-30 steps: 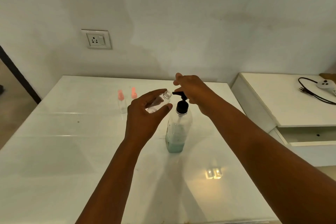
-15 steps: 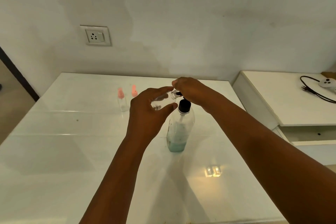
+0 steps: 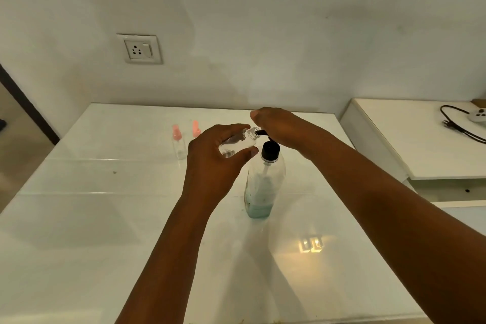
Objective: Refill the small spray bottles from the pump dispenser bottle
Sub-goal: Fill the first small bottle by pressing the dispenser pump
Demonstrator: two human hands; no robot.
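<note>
Right now the pump dispenser bottle [image 3: 264,181] stands upright on the white table [image 3: 92,218], a little teal liquid at its bottom. Just left of its black pump head, the left hand [image 3: 215,163] grips a small clear spray bottle [image 3: 238,142], uncapped and tilted so its open neck meets the pump's spout [image 3: 261,132]. The right hand [image 3: 278,127] rests over the pump head, fingers curled down on it. Farther left of the dispenser, toward the wall, two more small bottles with pink tops [image 3: 176,134] [image 3: 196,129] stand side by side. A wall socket [image 3: 140,48] sits well above them.
</note>
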